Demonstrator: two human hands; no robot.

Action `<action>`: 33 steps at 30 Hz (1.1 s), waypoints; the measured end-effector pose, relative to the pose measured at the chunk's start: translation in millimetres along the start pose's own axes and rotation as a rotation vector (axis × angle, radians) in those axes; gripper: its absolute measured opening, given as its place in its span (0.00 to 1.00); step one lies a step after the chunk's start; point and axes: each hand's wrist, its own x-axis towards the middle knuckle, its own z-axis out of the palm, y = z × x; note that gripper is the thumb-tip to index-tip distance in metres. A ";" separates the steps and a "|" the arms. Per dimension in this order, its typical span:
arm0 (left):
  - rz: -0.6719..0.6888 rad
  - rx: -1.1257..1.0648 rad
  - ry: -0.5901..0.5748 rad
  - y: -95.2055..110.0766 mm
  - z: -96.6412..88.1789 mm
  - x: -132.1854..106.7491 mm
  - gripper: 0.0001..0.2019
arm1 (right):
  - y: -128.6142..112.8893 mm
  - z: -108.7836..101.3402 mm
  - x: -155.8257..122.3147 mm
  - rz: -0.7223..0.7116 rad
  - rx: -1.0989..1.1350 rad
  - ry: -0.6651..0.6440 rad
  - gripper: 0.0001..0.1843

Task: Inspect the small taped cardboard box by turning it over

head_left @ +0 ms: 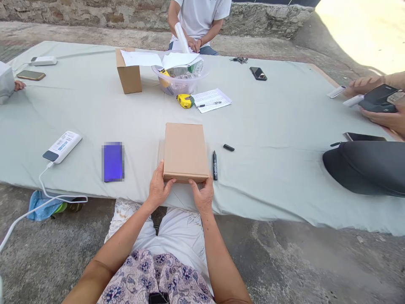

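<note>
The flat cardboard box (185, 150) lies closed on the grey-green cloth (272, 177), near the cloth's front hem. The left hand (159, 188) and right hand (203, 195) each clasp one of its near corners. Just right of the box lies a black marker (214, 165), with its cap (228, 147) slightly farther right; left of the box is a blue card (113, 161) — beyond the box, a yellow tape measure (185, 101)

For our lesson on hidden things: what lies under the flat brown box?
The pale green cloth shows all around the flat brown box. The left hand and right hand grip its near edge. Anything beneath is covered.
</note>
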 end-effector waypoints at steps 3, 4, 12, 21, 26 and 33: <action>0.017 -0.004 0.003 -0.1 -0.6 0.6 0.35 | -1.0 0.1 -0.1 0.000 -0.012 -0.005 0.41; 0.020 -0.006 0.004 -0.2 -0.7 0.8 0.35 | -1.3 0.2 0.0 0.002 -0.010 -0.005 0.42; -0.034 -0.047 -0.023 0.4 -3.0 2.3 0.37 | -11.5 -1.1 2.7 0.001 0.029 -0.027 0.55; -0.158 -0.248 -0.062 6.2 -9.4 5.6 0.46 | -49.6 6.0 14.5 -0.086 -0.048 0.059 0.53; -0.220 -0.319 -0.013 23.4 -21.7 13.1 0.52 | -56.9 12.2 16.6 -0.089 -0.102 0.089 0.46; -0.231 -0.209 0.057 49.1 -22.1 34.2 0.54 | -55.8 12.3 13.5 -0.118 -0.102 0.070 0.43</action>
